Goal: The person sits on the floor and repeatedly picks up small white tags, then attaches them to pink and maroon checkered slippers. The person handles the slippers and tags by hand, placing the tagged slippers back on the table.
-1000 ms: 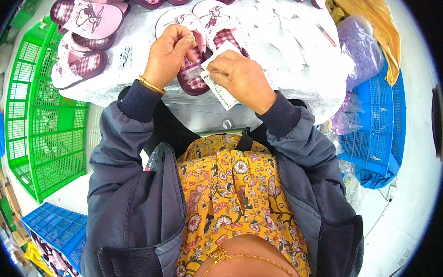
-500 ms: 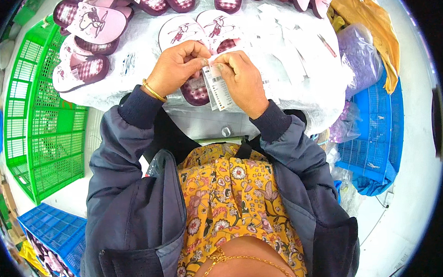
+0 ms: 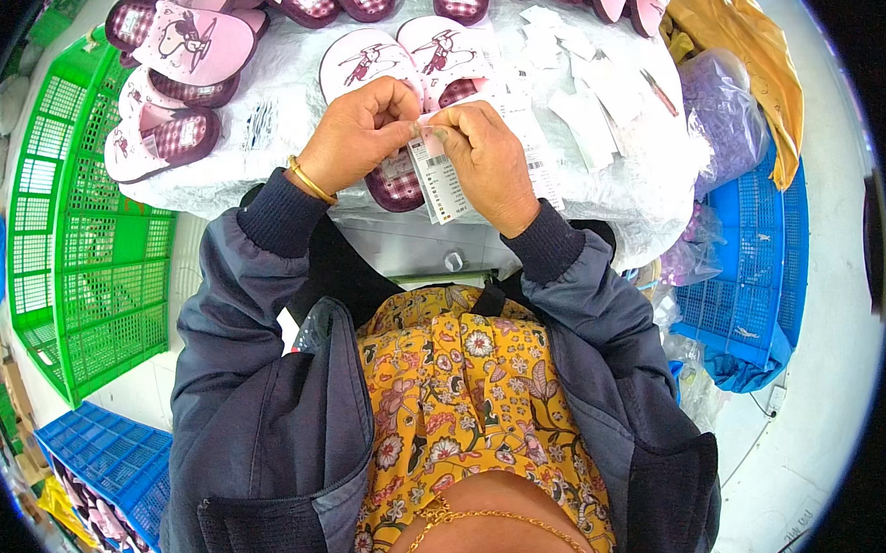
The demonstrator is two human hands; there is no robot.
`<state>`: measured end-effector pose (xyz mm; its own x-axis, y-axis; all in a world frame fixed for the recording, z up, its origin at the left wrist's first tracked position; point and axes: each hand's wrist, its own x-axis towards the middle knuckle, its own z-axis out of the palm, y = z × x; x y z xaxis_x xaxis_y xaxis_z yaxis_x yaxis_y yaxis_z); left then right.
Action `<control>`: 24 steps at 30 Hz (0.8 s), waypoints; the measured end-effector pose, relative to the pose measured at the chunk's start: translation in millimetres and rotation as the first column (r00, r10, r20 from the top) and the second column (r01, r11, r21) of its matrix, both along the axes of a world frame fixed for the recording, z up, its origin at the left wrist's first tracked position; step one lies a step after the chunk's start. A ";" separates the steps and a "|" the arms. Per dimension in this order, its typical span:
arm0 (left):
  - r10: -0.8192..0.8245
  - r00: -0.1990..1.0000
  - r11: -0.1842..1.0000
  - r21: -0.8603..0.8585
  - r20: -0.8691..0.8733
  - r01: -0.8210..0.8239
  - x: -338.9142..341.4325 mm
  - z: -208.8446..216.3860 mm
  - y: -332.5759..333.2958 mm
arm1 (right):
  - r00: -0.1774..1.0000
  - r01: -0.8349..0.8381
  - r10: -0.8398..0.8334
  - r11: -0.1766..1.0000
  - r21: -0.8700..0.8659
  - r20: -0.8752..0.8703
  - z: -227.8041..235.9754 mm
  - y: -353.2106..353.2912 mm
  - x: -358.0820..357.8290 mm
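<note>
Over a pair of pink and maroon slippers, my left hand (image 3: pixel 363 135) and my right hand (image 3: pixel 487 164) meet fingertip to fingertip. Both are closed in a pinch at the top of a white printed paper tag (image 3: pixel 440 188), which hangs down between them. Any string or fastener at the pinch is hidden by the fingers. The left slipper (image 3: pixel 364 62) and the right slipper (image 3: pixel 441 54) lie side by side beyond my hands, toes away from me. A plaid maroon heel (image 3: pixel 394 187) shows beneath the tag, and my right hand covers the other heel.
More slippers (image 3: pixel 202 44) line the far and left sides of the plastic-covered table (image 3: pixel 267 171). Loose white tags (image 3: pixel 583 119) and a slim red-handled tool (image 3: pixel 659 93) lie at right. Green crates (image 3: pixel 109 214) stand left; a blue crate (image 3: pixel 743 271) and purple bagged goods (image 3: pixel 720 112) stand right.
My hands stay pinched at the tag's top and have hardly moved. The tag has shifted very slightly to the right as the whole view moves a little.
</note>
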<state>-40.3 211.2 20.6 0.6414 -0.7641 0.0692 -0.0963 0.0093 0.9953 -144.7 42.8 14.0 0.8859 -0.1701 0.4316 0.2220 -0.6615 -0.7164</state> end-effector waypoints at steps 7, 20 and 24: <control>0.004 0.999 1.000 0.021 0.046 -0.005 1.3 -2.8 -0.7 | 1.000 -0.013 0.013 1.000 0.002 0.015 2.8 0.1 -1.4; 0.111 0.969 0.991 0.053 0.221 -0.125 -7.2 -13.4 -5.2 | 0.983 0.011 0.037 0.965 -0.262 0.177 -10.3 1.8 4.6; 0.070 0.977 0.979 0.176 0.201 -0.106 -6.2 -5.8 -2.7 | 0.991 0.018 0.009 0.980 -0.200 0.132 -10.4 0.3 4.5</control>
